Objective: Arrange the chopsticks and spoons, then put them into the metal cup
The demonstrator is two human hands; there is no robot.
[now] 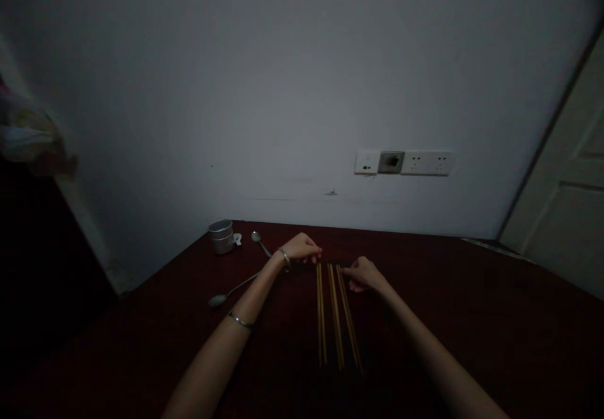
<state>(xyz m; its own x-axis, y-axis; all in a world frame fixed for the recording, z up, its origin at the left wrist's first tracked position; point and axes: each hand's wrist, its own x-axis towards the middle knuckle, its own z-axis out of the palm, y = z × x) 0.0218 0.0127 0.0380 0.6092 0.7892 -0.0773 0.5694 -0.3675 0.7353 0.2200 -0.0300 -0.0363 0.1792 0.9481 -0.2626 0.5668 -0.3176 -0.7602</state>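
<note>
Three pairs of slim yellow-brown chopsticks [336, 315] lie lengthwise on the dark red table, side by side with narrow gaps between the pairs. My left hand [302, 247], with a bracelet on its wrist, is held with curled fingers just beyond the far end of the left pair; I see nothing in it. At the far end of the right pair, my right hand [362, 274] has its fingers closed, with the thumb and index fingertips at the chopsticks. Its grip is partly hidden by the dim light.
Left of my left arm lie two metal spoons, one nearer [218, 300] and one farther [256, 236]; the arm partly covers their handles. A metal cup [221, 237] with a white tag stands at the table's back left corner. Behind is a wall with sockets [403, 162].
</note>
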